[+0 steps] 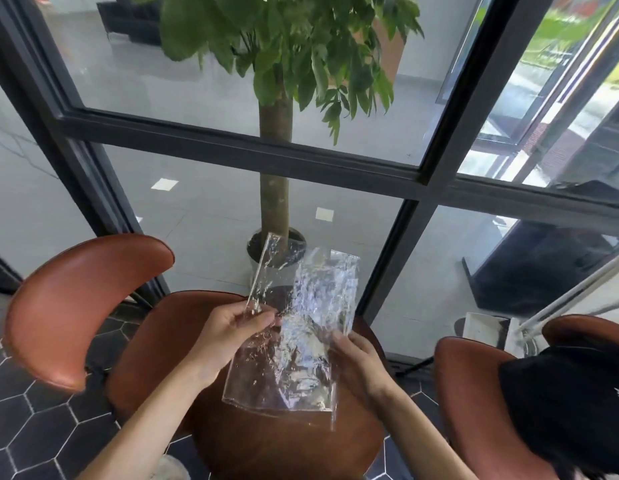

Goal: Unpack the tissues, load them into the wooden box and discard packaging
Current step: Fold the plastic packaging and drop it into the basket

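A clear, crinkled plastic wrapper (301,341) hangs in the air above a round brown table (290,448). My left hand (232,330) pinches its upper left part between thumb and fingers. My right hand (356,358) grips its right edge, with fingers curled behind the film. The wrapper looks empty and spreads from about the plant pot down to the table. No tissues and no wooden box are in view.
A brown leather chair (72,306) stands at the left, another (474,393) at the right with a black garment (571,403) on it. A potted tree (275,188) stands behind the table against a dark-framed glass wall (336,164). The floor has dark hexagon tiles.
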